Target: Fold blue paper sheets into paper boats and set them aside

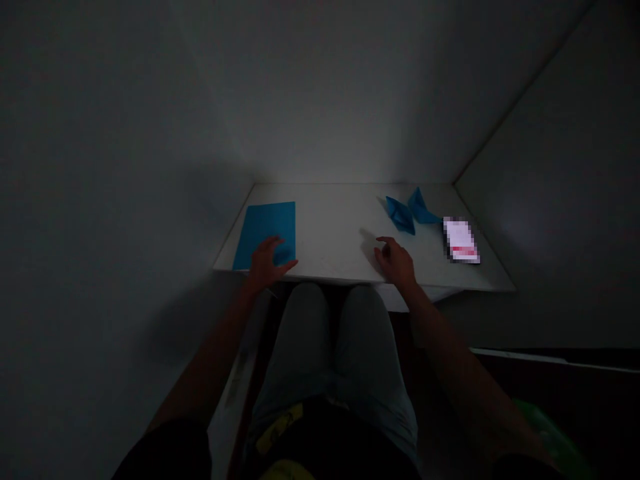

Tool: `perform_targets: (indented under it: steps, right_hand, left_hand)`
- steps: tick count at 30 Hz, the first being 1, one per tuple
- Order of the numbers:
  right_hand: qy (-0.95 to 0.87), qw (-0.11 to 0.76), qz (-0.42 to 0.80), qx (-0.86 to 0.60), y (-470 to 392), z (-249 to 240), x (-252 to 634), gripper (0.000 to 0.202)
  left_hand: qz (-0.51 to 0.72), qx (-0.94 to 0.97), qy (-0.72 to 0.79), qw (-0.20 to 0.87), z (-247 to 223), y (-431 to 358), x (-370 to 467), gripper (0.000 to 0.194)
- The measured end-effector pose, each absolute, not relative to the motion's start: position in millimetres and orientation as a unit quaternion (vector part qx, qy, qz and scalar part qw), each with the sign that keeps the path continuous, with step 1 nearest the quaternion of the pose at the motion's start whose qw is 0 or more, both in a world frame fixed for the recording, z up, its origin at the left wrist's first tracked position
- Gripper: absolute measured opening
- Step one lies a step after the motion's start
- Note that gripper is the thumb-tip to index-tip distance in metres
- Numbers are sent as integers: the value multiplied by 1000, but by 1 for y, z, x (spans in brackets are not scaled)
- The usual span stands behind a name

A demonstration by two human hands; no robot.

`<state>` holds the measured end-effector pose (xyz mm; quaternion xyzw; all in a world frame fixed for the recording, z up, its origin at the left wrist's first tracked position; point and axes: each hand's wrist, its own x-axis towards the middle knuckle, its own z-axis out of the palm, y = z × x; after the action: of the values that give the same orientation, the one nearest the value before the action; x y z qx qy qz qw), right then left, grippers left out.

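Observation:
A flat blue sheet of paper (pixel 267 223) lies at the left end of the white table. My left hand (pixel 269 263) is over its lower right part, with thumb and fingers apart and nothing between them. Farther right, my right hand (pixel 395 260) hovers by the table's front edge, its fingers curved and apart, holding nothing. Beyond it, toward the back right, rest two folded blue paper pieces: one pointed at both ends (pixel 401 215), the other with a raised peak (pixel 421 208). They sit close together.
A lit phone (pixel 461 240) lies on the right part of the white table (pixel 330 230). Walls stand behind the table and on both sides. My legs are under its front edge. Something green (pixel 550 433) shows at the lower right.

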<state>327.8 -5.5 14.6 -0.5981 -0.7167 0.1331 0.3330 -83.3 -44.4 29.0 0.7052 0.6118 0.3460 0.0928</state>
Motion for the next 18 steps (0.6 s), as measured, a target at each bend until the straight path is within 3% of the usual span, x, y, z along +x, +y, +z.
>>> perform_targets:
  steps: [2, 4, 9, 12, 14, 16, 18]
  right_hand:
    - [-733, 338, 164, -567, -3, 9, 315, 38]
    - [-755, 338, 179, -532, -1, 6, 304, 37]
    - [-835, 294, 153, -440, -11, 9, 284, 54]
    - [-877, 249, 140, -386, -21, 12, 275, 84]
    - [-888, 233, 131, -374, -25, 14, 272, 93]
    - [-886, 231, 135, -379, -25, 15, 274, 84]
    - [-880, 236, 160, -381, -22, 16, 280, 63]
  left_hand:
    - [273, 701, 656, 63, 19, -60, -117, 91]
    - [218, 724, 652, 61, 7, -75, -137, 93]
    - [215, 780, 581, 85, -5, -100, -126, 39]
    - [231, 817, 515, 120, 10, -101, -94, 34]
    - [230, 839, 470, 148, 29, -98, -71, 31]
    - [216, 856, 436, 172, 52, -93, -50, 31]
    - [210, 862, 417, 198, 76, -86, -34, 28]
